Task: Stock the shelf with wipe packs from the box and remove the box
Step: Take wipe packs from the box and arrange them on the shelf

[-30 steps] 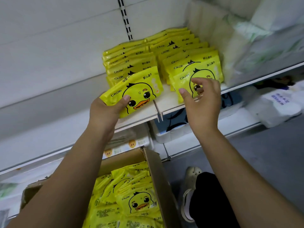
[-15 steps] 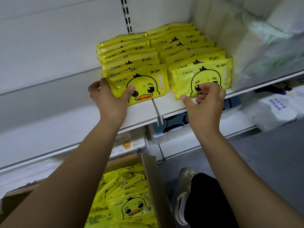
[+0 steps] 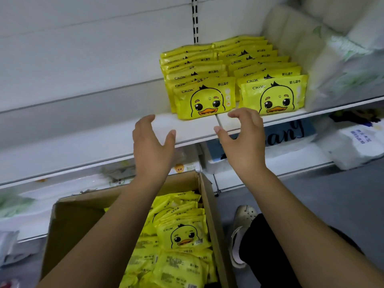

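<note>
Wipe packs (image 3: 204, 98) face outward, long axis along shelf (image 3: 191, 129)

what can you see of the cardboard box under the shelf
The cardboard box is plain brown board, open-topped, low in the view beneath the white shelf, its near end cut off by the frame. Yellow duck-print wipe packs lie stacked inside, toward its right wall. The left forearm crosses above it; the left hand and right hand are up by the shelf, touching nothing of it.

left hand (image 3: 152, 142) off front pack (image 3: 205, 97), right hand (image 3: 244, 140) withdrawn (both empty)
</note>
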Motion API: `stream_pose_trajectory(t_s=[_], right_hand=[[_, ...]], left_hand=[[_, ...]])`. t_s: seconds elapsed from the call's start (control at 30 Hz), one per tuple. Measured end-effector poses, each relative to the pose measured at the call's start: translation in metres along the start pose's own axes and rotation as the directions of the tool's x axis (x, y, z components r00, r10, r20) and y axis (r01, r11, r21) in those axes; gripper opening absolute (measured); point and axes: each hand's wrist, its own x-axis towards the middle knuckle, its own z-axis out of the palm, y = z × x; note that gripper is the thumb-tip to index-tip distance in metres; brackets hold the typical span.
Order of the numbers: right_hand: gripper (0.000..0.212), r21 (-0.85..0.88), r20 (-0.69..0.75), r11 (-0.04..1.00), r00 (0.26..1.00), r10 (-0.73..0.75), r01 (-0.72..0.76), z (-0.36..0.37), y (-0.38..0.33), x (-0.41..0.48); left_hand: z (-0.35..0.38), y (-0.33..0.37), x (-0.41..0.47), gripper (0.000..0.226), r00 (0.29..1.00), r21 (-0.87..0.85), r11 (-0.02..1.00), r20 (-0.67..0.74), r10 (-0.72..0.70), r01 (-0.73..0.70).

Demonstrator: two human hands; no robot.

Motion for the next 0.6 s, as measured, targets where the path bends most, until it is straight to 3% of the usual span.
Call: stream_pose_trajectory(t_s=[0.23, 0.4, 0.6], right_hand=[[0.048, -0.090, 0.325, 0.978, 0.934, -0.148, 0.187, 0.019, -0.029, -0.082], [0.057, -0.186, 0.630, 0.915, 0.758, -0.168, 0.357, 0.029, -0.038, -0.139], [0.062, -0.243, 0.820, 0.861, 0.568, -0.064, 0.448, 0.045, -0.028, -0.194]], left_hand=[[-0.074, -0.048, -0.067, 0.050, 0.991, 0.249, 0.962, 0.097, 0.090, -0.112], [-0.120, -0.098, -0.130, 0.050, 0.980, 0.423, 0.899, 0.195, 0.035, -0.117], [-0.158, -0.160, -0.205, 0.060, 0.979, 0.546, 0.838, 0.174, -0.101, -0.011]])
